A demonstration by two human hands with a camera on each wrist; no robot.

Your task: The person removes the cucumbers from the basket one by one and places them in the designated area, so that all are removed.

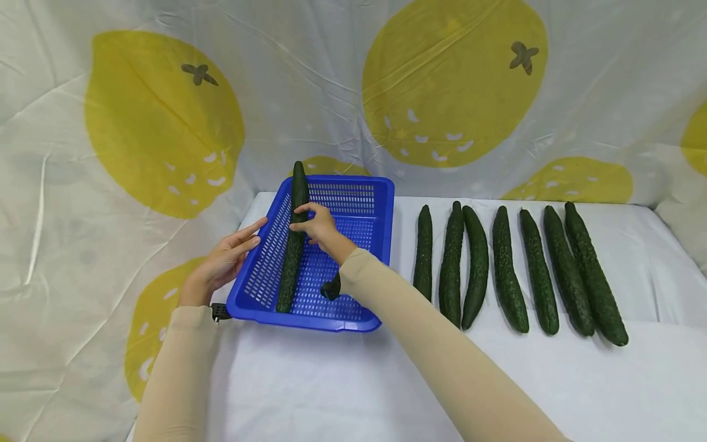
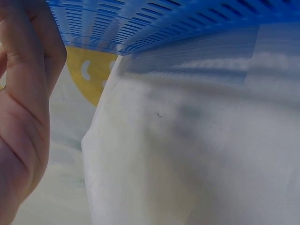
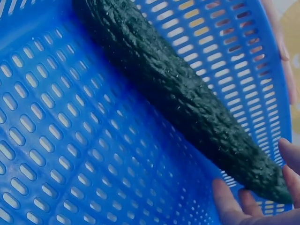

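A long dark-green cucumber [image 1: 291, 267] lies along the left side of a blue plastic basket [image 1: 388, 215], its far end reaching over the back rim. My right hand [image 1: 321, 227] holds it between thumb and fingers, somewhat above its middle. The right wrist view shows the bumpy cucumber [image 3: 178, 91] against the slotted side wall, with fingertips [image 3: 225, 197] around its lower-right part. Outside the basket, my left hand [image 1: 223, 261] is at the left wall with fingers extended. In the left wrist view, part of that hand [image 2: 26, 98] appears beside the basket's underside.
Several cucumbers [image 1: 502, 270] lie side by side in a row to the basket's right, on a white-covered table [image 1: 309, 380]. A curtain with a lemon print [image 1: 309, 80] hangs behind and at the left.
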